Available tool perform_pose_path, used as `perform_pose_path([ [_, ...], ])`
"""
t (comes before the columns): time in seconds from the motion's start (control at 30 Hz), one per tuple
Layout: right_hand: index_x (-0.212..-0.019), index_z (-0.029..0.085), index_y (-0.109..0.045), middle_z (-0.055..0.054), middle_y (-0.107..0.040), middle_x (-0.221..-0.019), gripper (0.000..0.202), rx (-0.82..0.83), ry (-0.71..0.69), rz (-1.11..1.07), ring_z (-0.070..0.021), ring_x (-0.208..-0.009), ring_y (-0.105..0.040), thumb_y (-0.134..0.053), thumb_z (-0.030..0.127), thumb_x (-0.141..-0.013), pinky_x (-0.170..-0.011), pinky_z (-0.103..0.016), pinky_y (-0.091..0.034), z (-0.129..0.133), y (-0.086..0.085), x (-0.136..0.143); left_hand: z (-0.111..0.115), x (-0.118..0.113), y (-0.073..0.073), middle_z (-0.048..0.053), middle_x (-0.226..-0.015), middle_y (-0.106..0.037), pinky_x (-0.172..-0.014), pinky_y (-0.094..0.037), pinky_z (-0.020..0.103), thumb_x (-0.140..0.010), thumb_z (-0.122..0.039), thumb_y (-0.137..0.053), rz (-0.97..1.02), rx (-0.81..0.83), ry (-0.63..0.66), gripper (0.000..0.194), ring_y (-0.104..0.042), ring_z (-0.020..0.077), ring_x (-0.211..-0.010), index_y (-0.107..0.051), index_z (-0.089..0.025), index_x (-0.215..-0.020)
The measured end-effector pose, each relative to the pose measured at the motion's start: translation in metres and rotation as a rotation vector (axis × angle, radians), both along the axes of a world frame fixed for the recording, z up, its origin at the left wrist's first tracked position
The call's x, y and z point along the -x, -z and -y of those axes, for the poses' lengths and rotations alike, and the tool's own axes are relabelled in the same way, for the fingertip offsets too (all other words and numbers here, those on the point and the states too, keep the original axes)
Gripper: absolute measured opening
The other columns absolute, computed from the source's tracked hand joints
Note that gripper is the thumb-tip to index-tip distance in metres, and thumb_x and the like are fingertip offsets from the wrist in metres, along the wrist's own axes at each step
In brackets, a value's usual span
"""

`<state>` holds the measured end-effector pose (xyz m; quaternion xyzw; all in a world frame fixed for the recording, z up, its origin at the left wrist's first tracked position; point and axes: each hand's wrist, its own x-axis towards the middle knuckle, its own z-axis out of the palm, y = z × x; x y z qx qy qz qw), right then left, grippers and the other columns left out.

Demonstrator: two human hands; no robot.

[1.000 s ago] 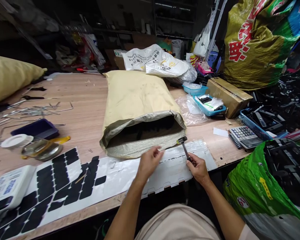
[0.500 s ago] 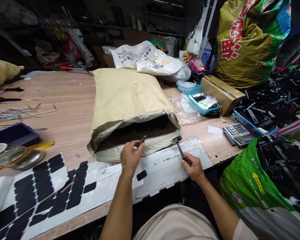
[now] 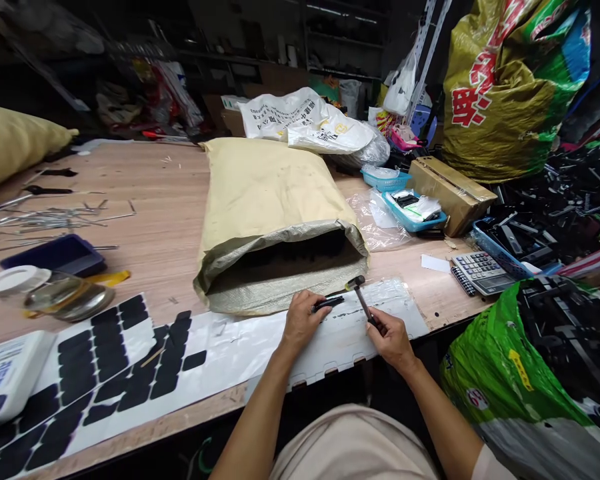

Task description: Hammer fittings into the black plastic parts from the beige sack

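Observation:
My left hand (image 3: 301, 323) is closed on a slim black part (image 3: 329, 304), its fingers pinching one end over the white board (image 3: 350, 333). My right hand (image 3: 391, 339) grips the handle of a small hammer (image 3: 364, 301). The hammer's head points away from me, just right of the black part. Behind both hands lies a cream woven sack (image 3: 275, 187) with its mouth open towards me. Dark contents inside it cannot be made out.
Sheets of black rounded stickers (image 3: 80, 367) lie front left, near a glass jar (image 3: 75, 297) and blue tray (image 3: 55, 255). Metal rods (image 3: 45, 223) are scattered behind. At right are a calculator (image 3: 485, 273), blue baskets (image 3: 415, 220) and a green bag (image 3: 485, 373) of black parts.
My left hand has come down and right onto the white board with the black part, now beside the hammer head. My right hand still holds the hammer. The view has shifted slightly left.

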<state>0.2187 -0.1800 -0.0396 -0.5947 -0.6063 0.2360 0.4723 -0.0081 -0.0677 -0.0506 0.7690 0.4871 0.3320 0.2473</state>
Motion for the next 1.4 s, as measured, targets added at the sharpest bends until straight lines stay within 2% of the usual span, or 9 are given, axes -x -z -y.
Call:
perform_pose_path([
  [0.13,-0.121,0.016,-0.072,-0.012,-0.078,-0.109,0.038,-0.070,-0.053,0.131,-0.0255,-0.094,-0.075,-0.060,0.023,-0.087,-0.084,-0.035,-0.062,0.006,-0.010,0.009,-0.001,-0.001,0.002,0.004,-0.084,-0.063,-0.083,-0.047,0.037,-0.083,-0.030,-0.072,0.020,0.010,-0.014,0.014,-0.054,0.0239,-0.090,-0.076,-0.022,-0.095],
  [0.3,-0.127,0.018,-0.069,-0.012,-0.077,-0.111,0.041,-0.122,-0.126,0.253,-0.0259,-0.101,-0.074,-0.055,0.020,-0.089,-0.092,-0.037,-0.060,0.008,-0.019,0.020,0.000,-0.002,-0.001,0.003,-0.082,-0.060,-0.083,-0.046,0.036,-0.087,-0.033,-0.068,0.004,0.012,0.007,0.016,-0.053,0.0219,-0.087,-0.078,-0.024,-0.094],
  [0.5,-0.126,0.019,-0.069,-0.012,-0.077,-0.106,0.042,-0.067,-0.095,0.343,-0.0274,-0.097,-0.074,-0.056,0.018,-0.086,-0.089,-0.038,-0.061,0.005,-0.014,0.021,0.000,-0.003,-0.003,0.003,-0.080,-0.059,-0.083,-0.045,0.036,-0.086,-0.032,-0.068,-0.038,0.021,0.005,0.013,-0.053,0.0215,-0.086,-0.078,-0.025,-0.092],
  [0.73,-0.127,0.017,-0.068,-0.013,-0.077,-0.105,0.042,-0.099,-0.144,0.297,-0.0265,-0.094,-0.074,-0.055,0.018,-0.087,-0.086,-0.036,-0.060,0.001,-0.022,0.032,0.001,-0.003,-0.005,0.002,-0.080,-0.058,-0.082,-0.045,0.035,-0.086,-0.030,-0.070,-0.023,0.039,0.000,0.010,-0.052,0.0216,-0.086,-0.077,-0.025,-0.089],
  [0.9,-0.122,0.017,-0.071,-0.012,-0.078,-0.101,0.040,-0.063,-0.151,0.305,-0.0267,-0.091,-0.075,-0.056,0.017,-0.085,-0.085,-0.038,-0.061,-0.001,-0.015,0.033,0.001,-0.003,-0.005,0.002,-0.079,-0.058,-0.082,-0.045,0.035,-0.082,-0.027,-0.072,-0.007,0.060,-0.016,0.008,-0.053,0.0217,-0.087,-0.078,-0.023,-0.085],
  [1.0,-0.120,0.017,-0.072,-0.013,-0.077,-0.107,0.037,-0.052,-0.094,0.227,-0.0272,-0.094,-0.074,-0.059,0.021,-0.086,-0.087,-0.039,-0.060,-0.005,-0.012,0.021,-0.001,-0.004,-0.004,0.002,-0.081,-0.060,-0.084,-0.046,0.036,-0.082,-0.029,-0.072,0.012,0.072,-0.019,0.012,-0.054,0.0223,-0.090,-0.079,-0.024,-0.090],
  [1.1,-0.119,0.016,-0.073,-0.009,-0.077,-0.094,0.036,0.002,0.018,0.089,-0.0226,-0.078,-0.072,-0.061,0.027,-0.087,-0.074,-0.034,-0.061,-0.014,-0.010,0.004,-0.002,-0.005,-0.005,0.003,-0.083,-0.062,-0.086,-0.047,0.038,-0.082,-0.030,-0.072,0.029,0.086,-0.040,0.014,-0.055,0.0238,-0.092,-0.078,-0.024,-0.092],
  [1.27,-0.118,0.012,-0.071,-0.001,-0.066,-0.069,0.041,0.151,0.104,-0.291,-0.0132,-0.050,-0.056,-0.062,0.037,-0.087,-0.047,-0.025,-0.051,-0.027,0.002,-0.012,0.019,-0.004,-0.026,0.005,-0.091,-0.064,-0.086,-0.047,0.039,-0.086,-0.035,-0.065,0.073,0.101,-0.007,0.018,-0.057,0.0248,-0.092,-0.073,-0.021,-0.094],
  [1.4,-0.118,0.012,-0.071,-0.001,-0.066,-0.070,0.042,0.171,0.076,-0.339,-0.0144,-0.056,-0.058,-0.065,0.037,-0.084,-0.049,-0.024,-0.051,-0.028,0.008,-0.013,0.074,0.001,-0.060,0.004,-0.093,-0.068,-0.078,-0.046,0.031,-0.096,-0.045,-0.052,0.113,0.295,0.240,0.027,-0.060,0.0192,-0.083,-0.066,-0.023,-0.103],
])
